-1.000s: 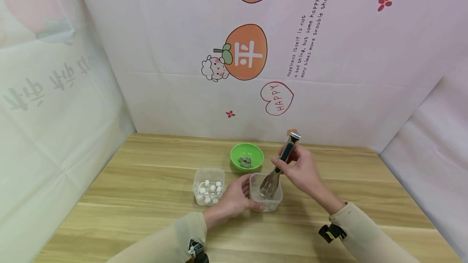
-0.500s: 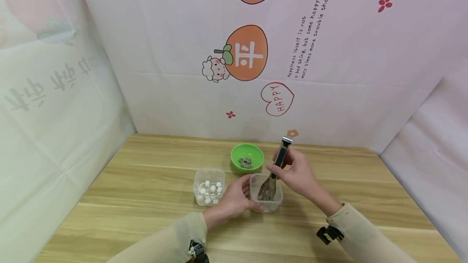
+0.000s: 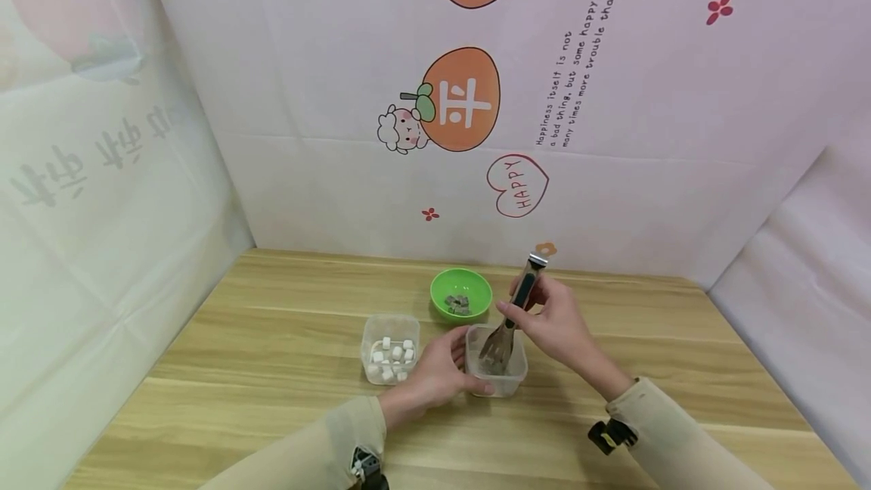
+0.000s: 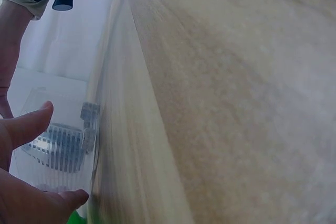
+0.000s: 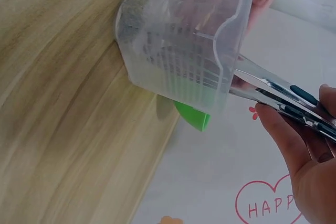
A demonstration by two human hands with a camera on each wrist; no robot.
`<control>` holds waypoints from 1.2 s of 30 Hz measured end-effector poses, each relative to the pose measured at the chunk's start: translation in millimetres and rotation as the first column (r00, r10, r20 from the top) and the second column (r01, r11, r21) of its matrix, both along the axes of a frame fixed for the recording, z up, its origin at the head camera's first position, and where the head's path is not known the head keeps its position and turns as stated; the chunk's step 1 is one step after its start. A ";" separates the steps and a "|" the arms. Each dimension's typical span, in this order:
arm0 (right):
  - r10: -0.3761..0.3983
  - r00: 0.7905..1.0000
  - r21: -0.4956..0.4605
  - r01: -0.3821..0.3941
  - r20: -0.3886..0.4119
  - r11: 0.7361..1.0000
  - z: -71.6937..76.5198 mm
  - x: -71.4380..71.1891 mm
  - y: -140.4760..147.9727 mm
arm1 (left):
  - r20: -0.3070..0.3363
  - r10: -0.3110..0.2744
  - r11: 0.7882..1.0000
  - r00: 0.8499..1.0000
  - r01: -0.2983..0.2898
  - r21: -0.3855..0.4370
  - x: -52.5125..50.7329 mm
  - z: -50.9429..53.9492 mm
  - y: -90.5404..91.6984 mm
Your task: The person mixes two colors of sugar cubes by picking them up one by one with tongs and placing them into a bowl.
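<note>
My right hand [image 3: 556, 322] holds metal kitchen tongs [image 3: 522, 293] with dark grip inlays, thumb on one side and fingers on the other. Their slotted ends point down inside a clear plastic container [image 3: 512, 386]. My left hand [image 3: 438, 370] holds that container, with its thumb at the front and its fingers along the left side. Through the wall, the right wrist view shows grey cubes [image 5: 133, 18] at the container's bottom. Whether the tongs grip a cube cannot be made out. In the left wrist view the slotted ends [image 4: 63, 148] show through the plastic.
Behind the container stands a green bowl [image 3: 441, 283] with several grey cubes [image 3: 458, 303] in it. A second clear container [image 3: 370, 326] with several white cubes [image 3: 397, 352] is left of my left hand. A printed cloth [image 3: 327, 195] hangs behind the wooden table [image 3: 272, 339].
The tongs and my right hand have shifted slightly left, and the slotted ends have turned and look narrower inside the container. My left hand and the container have stayed in place.
</note>
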State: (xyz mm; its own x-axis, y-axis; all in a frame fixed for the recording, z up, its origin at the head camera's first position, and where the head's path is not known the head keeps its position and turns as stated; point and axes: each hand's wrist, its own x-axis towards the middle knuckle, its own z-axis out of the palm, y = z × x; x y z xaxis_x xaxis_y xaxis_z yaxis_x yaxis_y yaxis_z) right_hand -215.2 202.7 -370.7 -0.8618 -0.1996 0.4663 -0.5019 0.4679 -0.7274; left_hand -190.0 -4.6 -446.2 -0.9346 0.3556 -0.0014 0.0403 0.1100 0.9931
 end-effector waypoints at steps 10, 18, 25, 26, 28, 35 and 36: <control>0.003 1.000 -0.029 -0.003 0.000 1.000 -2.1 0.7 0.1 | 0.001 0.000 1.000 1.000 0.000 -0.011 1.6 2.1 0.8; -0.013 0.997 -0.132 0.022 0.070 0.991 3.3 -2.2 5.1 | 0.001 0.007 1.000 1.000 -0.007 -0.014 1.4 1.8 0.9; -0.076 0.983 -0.256 0.117 0.165 0.960 14.7 -2.9 11.9 | 0.009 0.010 0.999 1.000 -0.010 -0.033 1.2 1.0 0.9; -0.084 0.980 -0.272 0.132 0.181 0.953 16.0 -2.8 12.8 | 0.009 0.010 0.999 1.000 -0.010 -0.035 1.1 0.8 1.0; -0.092 0.973 -0.305 0.155 0.211 0.940 18.5 -2.4 14.4 | 0.010 0.009 0.999 1.000 -0.009 -0.033 1.4 1.1 1.1; -0.122 0.947 -0.369 0.232 0.299 0.900 26.5 -3.2 19.4 | 0.013 0.009 1.000 1.000 -0.009 -0.018 1.3 1.8 1.1; -0.127 0.944 -0.374 0.241 0.305 0.896 27.6 -4.0 20.3 | 0.014 0.009 1.000 1.000 -0.009 -0.016 1.2 1.9 1.0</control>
